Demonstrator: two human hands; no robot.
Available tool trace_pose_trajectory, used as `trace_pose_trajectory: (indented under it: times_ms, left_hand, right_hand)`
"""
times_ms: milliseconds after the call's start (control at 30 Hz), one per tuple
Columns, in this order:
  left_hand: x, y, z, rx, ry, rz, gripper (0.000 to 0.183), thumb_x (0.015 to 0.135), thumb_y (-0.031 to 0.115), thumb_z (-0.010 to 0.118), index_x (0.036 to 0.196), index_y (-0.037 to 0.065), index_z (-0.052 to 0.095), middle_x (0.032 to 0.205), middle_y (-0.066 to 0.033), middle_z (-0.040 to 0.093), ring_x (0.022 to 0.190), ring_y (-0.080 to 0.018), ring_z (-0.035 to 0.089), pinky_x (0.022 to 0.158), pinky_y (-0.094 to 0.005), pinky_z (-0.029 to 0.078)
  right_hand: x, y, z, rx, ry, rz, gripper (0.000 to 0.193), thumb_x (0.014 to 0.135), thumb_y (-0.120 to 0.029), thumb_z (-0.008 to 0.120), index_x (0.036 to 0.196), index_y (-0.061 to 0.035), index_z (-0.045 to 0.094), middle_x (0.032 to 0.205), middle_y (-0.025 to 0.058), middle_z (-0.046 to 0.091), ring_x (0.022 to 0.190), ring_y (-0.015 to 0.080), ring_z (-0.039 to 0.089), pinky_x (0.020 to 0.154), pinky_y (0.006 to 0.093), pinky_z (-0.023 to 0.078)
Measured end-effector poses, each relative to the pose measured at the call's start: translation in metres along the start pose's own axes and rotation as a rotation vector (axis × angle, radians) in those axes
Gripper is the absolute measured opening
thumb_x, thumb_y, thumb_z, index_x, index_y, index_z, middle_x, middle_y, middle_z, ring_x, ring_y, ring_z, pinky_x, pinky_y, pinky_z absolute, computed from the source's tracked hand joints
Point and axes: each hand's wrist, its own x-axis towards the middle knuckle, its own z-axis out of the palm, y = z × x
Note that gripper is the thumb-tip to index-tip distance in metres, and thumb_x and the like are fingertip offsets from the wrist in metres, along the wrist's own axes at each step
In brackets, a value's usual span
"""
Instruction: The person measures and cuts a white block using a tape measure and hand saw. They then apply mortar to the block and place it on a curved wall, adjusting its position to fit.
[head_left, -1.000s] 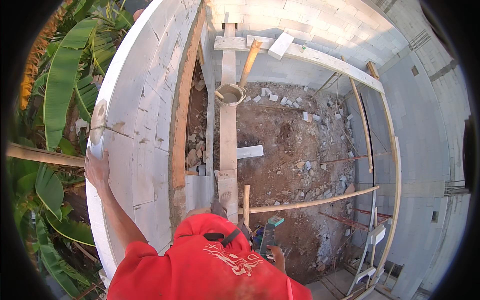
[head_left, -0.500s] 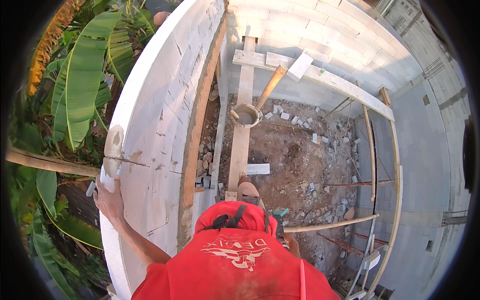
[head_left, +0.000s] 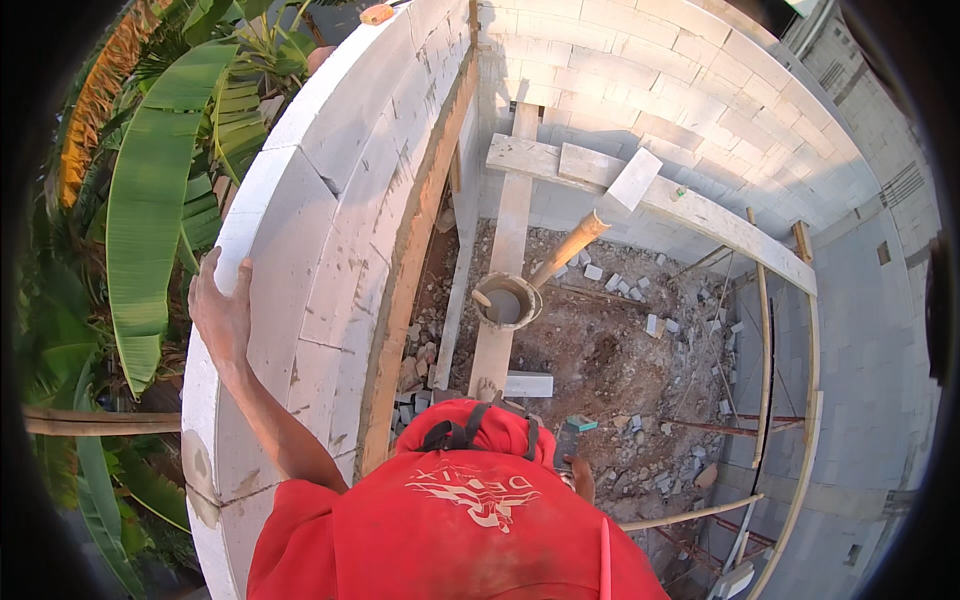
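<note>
Left hand (head_left: 222,312) is on the pale block wall (head_left: 310,265), at its top edge — thumb well apart from the fingers, palm down, spread rather than closed. Wall runs up the person's left side. Right hand (head_left: 580,472) is low, partly behind the red shirt (head_left: 470,520); a tool with a teal end (head_left: 581,424) shows just beyond it. Can't tell how far those fingers are closed or whether they have hold of the tool — the shirt's hood covers most of it.

Ahead, a bucket (head_left: 537,302) of grey mortar (head_left: 503,307) stands on a narrow plank (head_left: 514,225), short stick (head_left: 481,298) leaning at its rim. Thick bamboo post (head_left: 570,248) tilts up just beside it. Past that, a white block (head_left: 635,178) lies on a long board (head_left: 725,235). Rubble (head_left: 610,350) covers the ground below. Big green leaves (head_left: 158,220) outside the wall, left.
</note>
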Motion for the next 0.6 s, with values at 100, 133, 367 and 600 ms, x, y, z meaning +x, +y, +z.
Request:
trace_pose_trajectory:
  times_ms: [100,133,367,600]
  left_hand:
    - [0.034,0.021,0.039,0.01,-0.021,0.013,0.058,0.097,0.046,0.066,0.14,0.008,0.059,0.14,-0.0168,0.06,0.136,-0.0334,0.05,0.114,-0.0457,0.038]
    - [0.045,0.028,0.05,0.011,-0.033,0.016,0.058,0.097,0.046,0.066,0.14,0.008,0.059,0.14,-0.0166,0.06,0.136,-0.0333,0.05,0.115,-0.0456,0.038]
    - [0.124,0.108,0.118,-0.194,0.013,0.104,0.054,0.095,0.04,0.071,0.136,0.006,0.063,0.138,-0.0183,0.062,0.134,-0.0348,0.053,0.113,-0.0486,0.041]
    - [0.234,0.203,0.196,-0.405,0.077,0.209,0.053,0.092,0.044,0.074,0.131,0.009,0.067,0.134,-0.0181,0.065,0.129,-0.0342,0.058,0.109,-0.0486,0.044]
  right_hand:
    - [-0.007,-0.063,0.008,-0.027,0.062,-0.194,0.032,0.091,-0.027,0.07,0.106,0.0016,0.071,0.087,0.0115,0.069,0.073,0.0258,0.067,0.061,0.0422,0.055]
    - [-0.011,-0.086,0.008,-0.042,0.095,-0.245,0.035,0.091,-0.026,0.071,0.106,0.0051,0.07,0.088,0.0133,0.07,0.072,0.0258,0.068,0.057,0.0416,0.055]
    - [-0.038,-0.251,-0.019,-0.279,0.162,-0.427,0.037,0.091,-0.028,0.07,0.092,0.009,0.07,0.074,0.0146,0.068,0.057,0.0257,0.066,0.047,0.0386,0.054]
    - [-0.07,-0.363,-0.016,-0.14,0.256,-0.401,0.032,0.091,-0.026,0.069,0.087,0.0053,0.069,0.067,0.0115,0.064,0.048,0.0222,0.06,0.04,0.0353,0.05]
